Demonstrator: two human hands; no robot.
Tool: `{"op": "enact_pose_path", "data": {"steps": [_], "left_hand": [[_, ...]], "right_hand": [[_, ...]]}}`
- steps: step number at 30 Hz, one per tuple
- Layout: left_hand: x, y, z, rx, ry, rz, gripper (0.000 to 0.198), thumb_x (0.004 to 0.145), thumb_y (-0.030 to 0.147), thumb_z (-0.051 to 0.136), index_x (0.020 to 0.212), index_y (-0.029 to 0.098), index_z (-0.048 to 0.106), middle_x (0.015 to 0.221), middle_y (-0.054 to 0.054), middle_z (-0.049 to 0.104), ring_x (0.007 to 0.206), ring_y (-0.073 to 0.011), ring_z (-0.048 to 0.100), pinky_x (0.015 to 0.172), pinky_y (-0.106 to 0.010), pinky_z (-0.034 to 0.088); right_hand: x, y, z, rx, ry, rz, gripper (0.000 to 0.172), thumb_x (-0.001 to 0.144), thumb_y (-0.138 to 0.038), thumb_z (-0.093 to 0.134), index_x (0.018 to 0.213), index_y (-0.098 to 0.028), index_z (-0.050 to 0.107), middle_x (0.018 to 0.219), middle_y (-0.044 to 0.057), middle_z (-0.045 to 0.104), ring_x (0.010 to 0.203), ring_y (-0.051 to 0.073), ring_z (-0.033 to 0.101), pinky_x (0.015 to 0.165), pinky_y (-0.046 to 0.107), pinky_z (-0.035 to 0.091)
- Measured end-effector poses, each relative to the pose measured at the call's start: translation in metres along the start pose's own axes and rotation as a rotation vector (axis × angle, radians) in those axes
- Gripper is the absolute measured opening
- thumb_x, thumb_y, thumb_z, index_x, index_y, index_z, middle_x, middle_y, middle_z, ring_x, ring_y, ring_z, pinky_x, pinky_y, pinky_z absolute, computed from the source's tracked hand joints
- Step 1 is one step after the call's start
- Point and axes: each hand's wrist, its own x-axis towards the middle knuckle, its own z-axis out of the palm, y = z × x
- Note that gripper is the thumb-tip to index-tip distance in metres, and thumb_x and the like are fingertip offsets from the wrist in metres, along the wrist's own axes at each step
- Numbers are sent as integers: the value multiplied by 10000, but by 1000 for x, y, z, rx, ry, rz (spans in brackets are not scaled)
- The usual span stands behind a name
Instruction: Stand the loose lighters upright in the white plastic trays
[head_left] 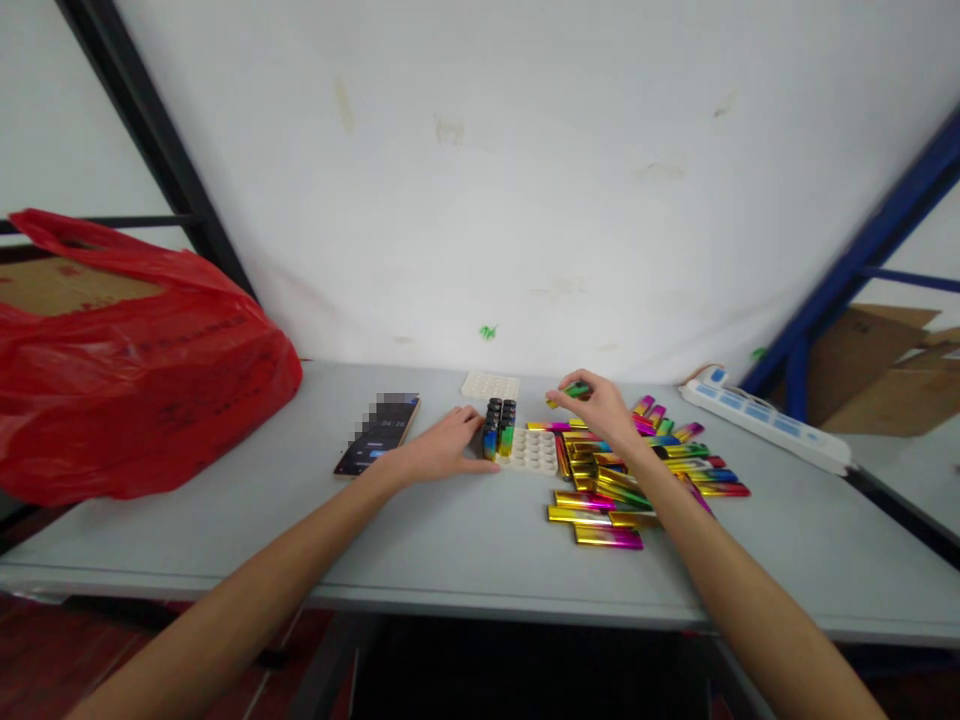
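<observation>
A white tray with round holes (pixel 534 455) lies on the grey table (pixel 450 540), with several colourful shiny tubes (pixel 500 425) standing upright in its left part. My left hand (pixel 442 448) rests on the table against the tray's left edge, fingers curled beside the standing tubes. My right hand (pixel 596 405) hovers above the tray's right side and pinches a green-and-gold tube (pixel 568 392). A pile of several shiny multicoloured tubes (pixel 637 475) lies flat on the table under and to the right of my right wrist.
A second white holed tray (pixel 490 385) lies behind the first near the wall. A phone (pixel 379 433) lies left of my left hand. A large red plastic bag (pixel 127 365) fills the table's left end. A white power strip (pixel 765 417) lies at the right.
</observation>
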Motion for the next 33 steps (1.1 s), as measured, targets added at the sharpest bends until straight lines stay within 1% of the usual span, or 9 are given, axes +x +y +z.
{"op": "enact_pose_path", "data": {"steps": [3, 5, 8, 11, 13, 19, 25, 29, 33], "left_hand": [[0, 1, 0, -17, -3, -1, 728, 834, 724, 655, 1251, 128, 613, 1266, -161, 601, 1194, -327, 552, 1059, -414, 439], [0, 1, 0, -12, -9, -3, 726, 839, 714, 660, 1260, 125, 607, 1274, -163, 597, 1202, -326, 548, 1067, -412, 432], [0, 1, 0, -7, -14, -13, 707, 840, 695, 675, 1256, 128, 606, 1271, -160, 596, 1205, -325, 547, 1067, -407, 430], [0, 1, 0, -22, 0, -5, 680, 839, 681, 682, 1243, 139, 611, 1261, -152, 601, 1195, -323, 553, 1064, -407, 433], [0, 1, 0, -31, 12, 11, 680, 842, 683, 677, 1251, 144, 605, 1258, -148, 602, 1188, -321, 554, 1071, -415, 430], [-1, 3, -1, -25, 8, 15, 629, 850, 655, 689, 1214, 148, 612, 1238, -143, 603, 1181, -309, 552, 1067, -394, 431], [-1, 2, 0, -22, 6, 14, 632, 842, 652, 702, 1203, 140, 620, 1246, -157, 607, 1185, -321, 551, 1071, -415, 431], [0, 1, 0, -11, 6, 18, 643, 849, 664, 689, 1226, 150, 606, 1253, -147, 602, 1188, -313, 553, 1072, -402, 428], [0, 0, 0, -25, 12, 28, 666, 844, 662, 695, 1267, 158, 590, 1261, -139, 601, 1198, -309, 553, 1083, -401, 423]], "right_hand": [[-3, -5, 8, 121, -79, -16, 550, 822, -735, 640, 711, -198, 599, 622, -9, 579, 593, 151, 508, 576, 284, 384], [-6, -10, 12, 200, -125, -32, 582, 905, -742, 516, 694, -201, 560, 636, -11, 555, 620, 150, 512, 607, 287, 406], [-13, -22, 16, 395, -237, -45, 518, 984, -683, 430, 855, -206, 582, 709, -17, 584, 649, 143, 560, 669, 287, 467], [-20, -33, 23, 530, -308, 35, 453, 979, -679, 445, 952, -236, 535, 628, -79, 446, 504, 113, 427, 534, 256, 407], [-24, -37, 28, 474, -274, 64, 475, 962, -695, 460, 838, -237, 492, 599, -86, 360, 490, 107, 341, 487, 247, 326], [-31, -46, 39, 150, -108, -30, 560, 941, -631, 478, 575, -224, 359, 569, -47, 321, 569, 117, 343, 566, 282, 264], [-34, -50, 40, 67, -54, -88, 398, 911, -463, 444, 598, -228, 371, 567, -39, 381, 582, 126, 375, 584, 285, 252], [-35, -54, 36, 34, -80, -126, 413, 957, -476, 440, 633, -227, 385, 583, -42, 404, 595, 130, 400, 591, 278, 270], [-35, -57, 27, -17, -164, -189, 395, 1043, -505, 397, 773, -225, 467, 653, -41, 487, 618, 140, 456, 612, 272, 315]]}}
